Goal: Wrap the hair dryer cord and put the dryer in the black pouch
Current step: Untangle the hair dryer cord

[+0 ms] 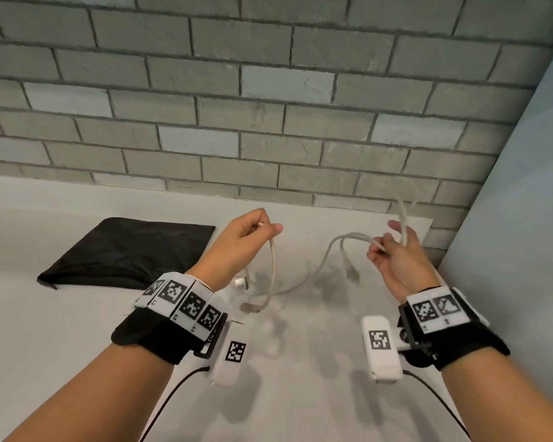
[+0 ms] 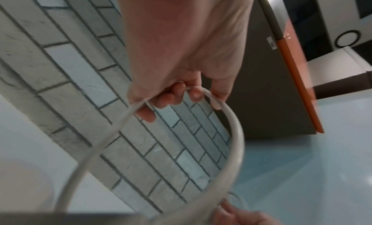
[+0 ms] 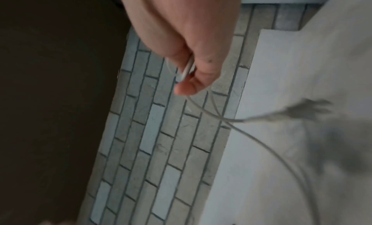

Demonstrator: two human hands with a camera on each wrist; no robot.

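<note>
Lying flat at the far left of the pale worktop (image 1: 29, 330), the black pouch (image 1: 131, 250) sits just short of the brick wall (image 1: 268, 106). Beside it the left hand (image 1: 246, 232) is raised, fingers curled round the white cord (image 1: 273, 266), which droops to the worktop near the mostly hidden dryer (image 1: 240, 282). Further right, the right hand (image 1: 396, 255) pinches several gathered loops of cord, the plug (image 1: 351, 273) dangling below.

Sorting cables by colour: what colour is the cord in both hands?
The cord is off-white, clearest in the head view.
</note>
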